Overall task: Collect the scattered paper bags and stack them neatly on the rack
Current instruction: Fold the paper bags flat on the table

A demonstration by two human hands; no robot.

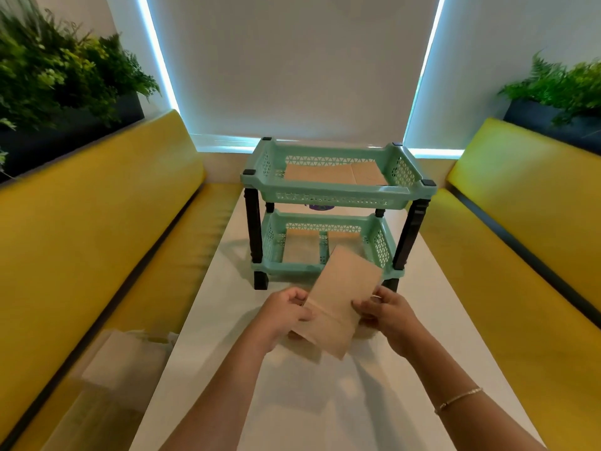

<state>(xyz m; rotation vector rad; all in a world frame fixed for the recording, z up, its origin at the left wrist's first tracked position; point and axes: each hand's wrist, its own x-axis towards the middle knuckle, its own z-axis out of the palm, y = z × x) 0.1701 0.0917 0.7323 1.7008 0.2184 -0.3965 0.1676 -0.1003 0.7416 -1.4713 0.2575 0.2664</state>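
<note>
Hands meet over the near half of a long white table (325,402), both closed on one flat brown paper bag (341,294). Left hand (286,312) pinches the bag's left edge, fingers curled over the top face. Right hand (388,312) grips the right edge, thumb on top. A thin gold-coloured bracelet (458,399) sits on the right forearm.

Bag held tilted, far end raised and pointing toward the rack, near end lower and close to the tabletop. Its far corner overlaps the front rim of the lower tray in this view; cannot tell whether it touches.

Two-tier mint-green plastic rack with black corner posts (335,196) stands on the table just beyond the hands. Upper tray holds flat brown paper bags (328,172) lying on its floor. Lower tray also shows brown paper (302,247) on its floor, partly hidden behind the held bag.

Yellow padded bench on the left (97,222), a matching one on the right (520,239). Pale, blurred paper items (126,359) lie on the left bench seat beside the table edge; too smeared to tell what kind. Green potted foliage in dark planters behind each bench back, left (65,70) and right (562,86). White roller blind (292,66) on the far wall, light showing at its edges.
</note>
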